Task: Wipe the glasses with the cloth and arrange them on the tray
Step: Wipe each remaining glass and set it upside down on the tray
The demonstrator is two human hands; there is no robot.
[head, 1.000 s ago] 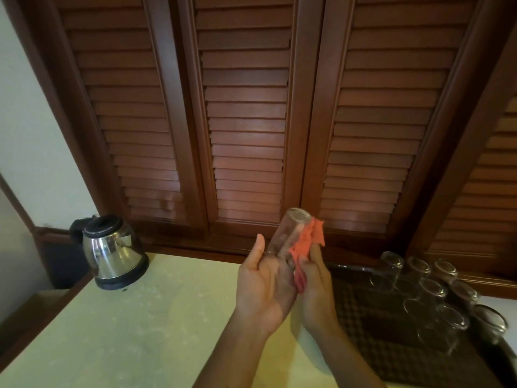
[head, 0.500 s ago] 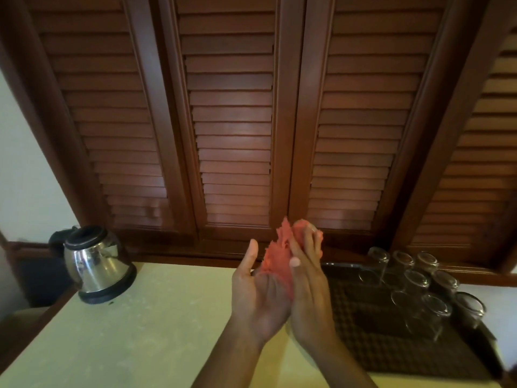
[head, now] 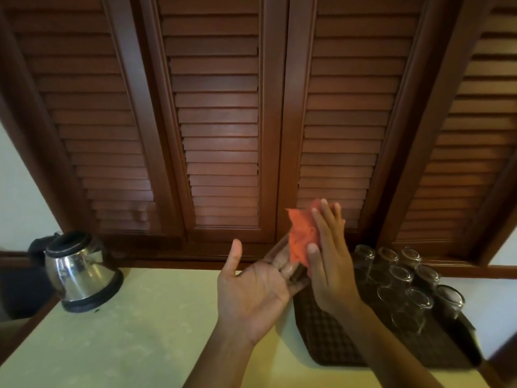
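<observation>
Fingers: left hand flat under glass tumbler; right hand pressing orange cloth on it.
Place: held at 9 o'clock of tray.
Handling: likely slippery, fragile; best cradled around wall.

Light: dim, warm, indoor; source unseen. A soft sheen sits on the middle of the louvred doors. Glare: bright patches on the steel kettle; small glints on the rims of the glasses. Shadow: my forearms read dark; the tray is near-black, its weave faint. Blur: slight smear on my right hand and the cloth. Distortion: wide-angle; door frames splay outward toward the edges.
</observation>
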